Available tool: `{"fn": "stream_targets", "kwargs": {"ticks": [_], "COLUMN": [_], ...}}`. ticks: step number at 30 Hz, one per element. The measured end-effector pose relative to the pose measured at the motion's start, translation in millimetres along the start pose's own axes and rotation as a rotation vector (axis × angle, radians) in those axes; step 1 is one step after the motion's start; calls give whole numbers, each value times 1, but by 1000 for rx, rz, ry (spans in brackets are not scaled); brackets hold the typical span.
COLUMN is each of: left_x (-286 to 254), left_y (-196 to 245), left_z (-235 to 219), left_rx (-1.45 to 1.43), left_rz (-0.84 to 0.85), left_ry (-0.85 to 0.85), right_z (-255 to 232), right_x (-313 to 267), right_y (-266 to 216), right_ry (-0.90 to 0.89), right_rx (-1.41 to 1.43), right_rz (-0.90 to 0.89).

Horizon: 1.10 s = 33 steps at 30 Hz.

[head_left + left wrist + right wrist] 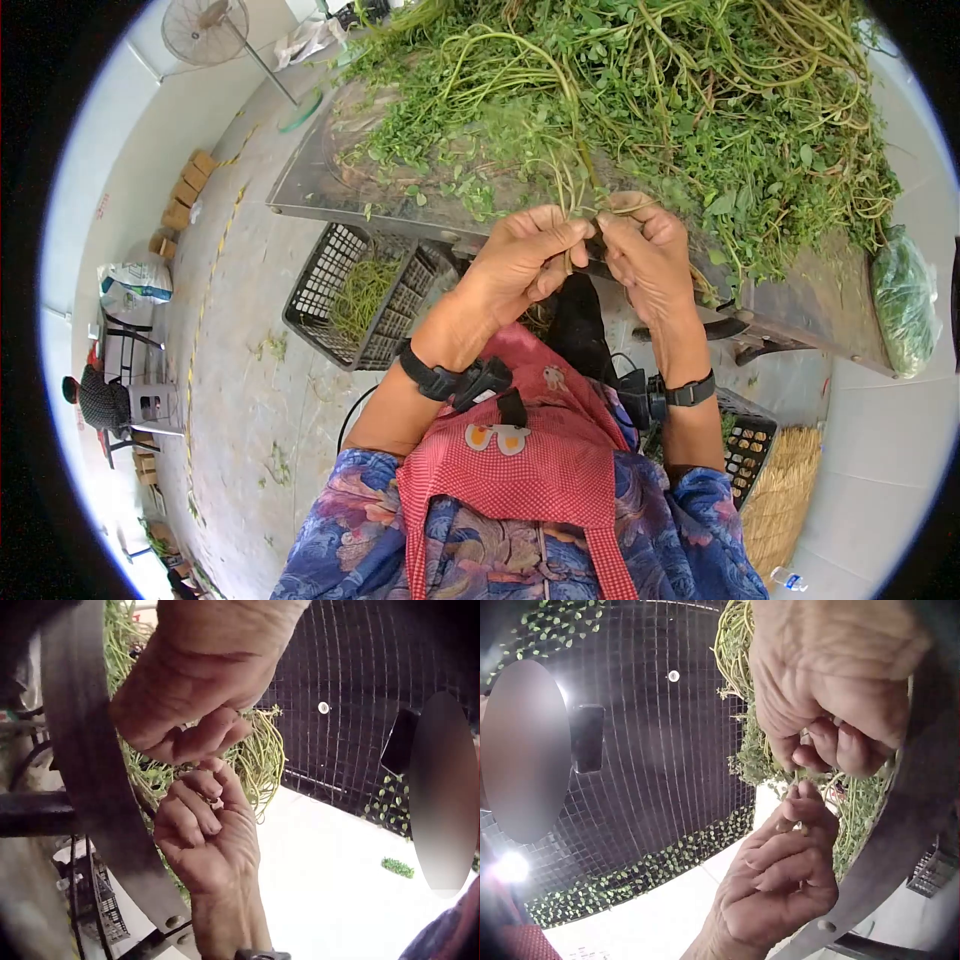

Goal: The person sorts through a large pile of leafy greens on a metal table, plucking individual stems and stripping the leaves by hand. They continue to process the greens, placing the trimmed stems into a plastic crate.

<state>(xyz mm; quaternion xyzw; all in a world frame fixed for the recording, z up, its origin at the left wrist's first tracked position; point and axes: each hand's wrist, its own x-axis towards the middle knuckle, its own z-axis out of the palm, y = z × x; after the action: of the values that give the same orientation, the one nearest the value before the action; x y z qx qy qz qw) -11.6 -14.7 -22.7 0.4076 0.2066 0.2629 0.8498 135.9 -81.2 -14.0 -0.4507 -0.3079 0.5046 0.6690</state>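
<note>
My left hand [520, 258] and right hand [648, 258] meet at the table's near edge, thumbs against bent forefingers, fingertips almost touching. Between them they pinch thin green plant stems [572, 190], which run back toward the pile; a short end hangs under the left fingers. Behind lies a large heap of leafy, long-stemmed greens [640, 100] on the metal table [400, 195]. The left wrist view has the right hand [210, 832] facing the left, its fingers curled inward. In the right wrist view, the left hand [780, 885] pinches close to the right fingertips.
Below the table's left side stands a black crate [345, 300] of green stems. A second crate [745, 450] is by my right side. A bagged bundle of greens [905, 300] lies at the table's right end. A fan [205, 30] and a seated person [105, 400] are farther left.
</note>
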Motion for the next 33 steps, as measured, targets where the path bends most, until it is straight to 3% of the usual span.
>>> {"fn": "stream_targets", "kwargs": {"ticks": [8, 12, 15, 17, 18, 20, 28, 33], "left_x": [2, 8, 7, 7, 8, 9, 13, 17], "left_y": [6, 6, 5, 5, 3, 5, 14, 14], "left_z": [1, -2, 2, 0, -5, -7, 3, 1], "left_rx": [6, 9, 77, 92, 113, 136, 166, 304], "left_rz": [-21, -16, -8, -24, -15, -5, 37, 79], "left_ry": [-39, -34, -18, 10, 21, 30, 4, 18], "right_z": [-4, -5, -8, -19, -22, -25, -20, -4], "right_x": [-4, -3, 0, 7, 9, 13, 20, 18], "right_y": [-3, -1, -3, 0, -7, -30, -19, -15], "right_ry": [52, 51, 15, -66, -66, 56, -70, -22], "right_rx": [-184, -145, -68, 356, 356, 443, 140, -61], "right_rz": [-56, -51, 2, -85, -79, -251, -35, -23]}}
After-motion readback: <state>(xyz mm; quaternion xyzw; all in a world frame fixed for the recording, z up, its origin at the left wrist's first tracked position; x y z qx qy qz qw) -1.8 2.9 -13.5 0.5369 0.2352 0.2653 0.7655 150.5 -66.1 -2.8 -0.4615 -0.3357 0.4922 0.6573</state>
